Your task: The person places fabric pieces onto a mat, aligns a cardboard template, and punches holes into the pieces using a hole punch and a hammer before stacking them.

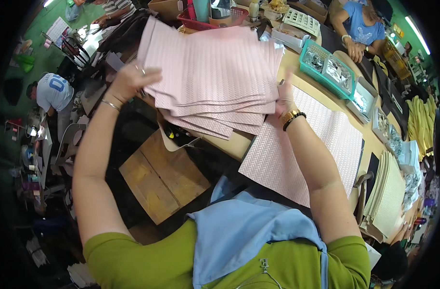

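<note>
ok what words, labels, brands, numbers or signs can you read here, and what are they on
White shirt at left: large blue digits, not copied here.
Blue shirt at upper right: pale print, unclear.
Calendar-like sheet at upper left: print too small to read.
Pink sheets: woven-looking pattern, no writing visible.

One held stack (210, 70), one turquoise basket (325, 84)

A tan table (318, 91) bears dark-backed pink sheeting (335, 129), 1 teal basket (324, 81), 1 red basket (193, 23).
</note>
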The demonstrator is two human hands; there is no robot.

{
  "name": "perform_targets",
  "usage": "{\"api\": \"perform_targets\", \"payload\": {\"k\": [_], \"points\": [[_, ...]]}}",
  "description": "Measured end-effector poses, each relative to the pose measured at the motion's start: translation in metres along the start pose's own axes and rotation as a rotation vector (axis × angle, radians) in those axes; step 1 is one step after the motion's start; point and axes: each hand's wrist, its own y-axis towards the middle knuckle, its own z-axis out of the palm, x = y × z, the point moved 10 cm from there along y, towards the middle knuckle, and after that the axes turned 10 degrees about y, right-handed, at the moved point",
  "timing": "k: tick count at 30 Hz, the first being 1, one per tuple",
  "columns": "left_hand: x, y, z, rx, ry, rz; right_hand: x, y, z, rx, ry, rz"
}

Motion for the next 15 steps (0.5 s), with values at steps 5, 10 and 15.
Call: {"api": "perform_targets", "payload": {"k": [5, 10, 15], "points": [[0.014, -0.048, 0.043, 0.076, -0.124, -0.204, -0.039, 0.014, -0.034, -0.236, -0.461, 0.197], [0.051, -0.071, 0.073, 0.269, -0.047, -0.333, -0.07, -0.003, -0.042, -0.37, -0.401, 0.114], [0.085, -0.137, 0.112, 0.585, 0.033, -0.526, -0.077, -0.051, -0.008, -0.374, -0.467, -0.088]]}}
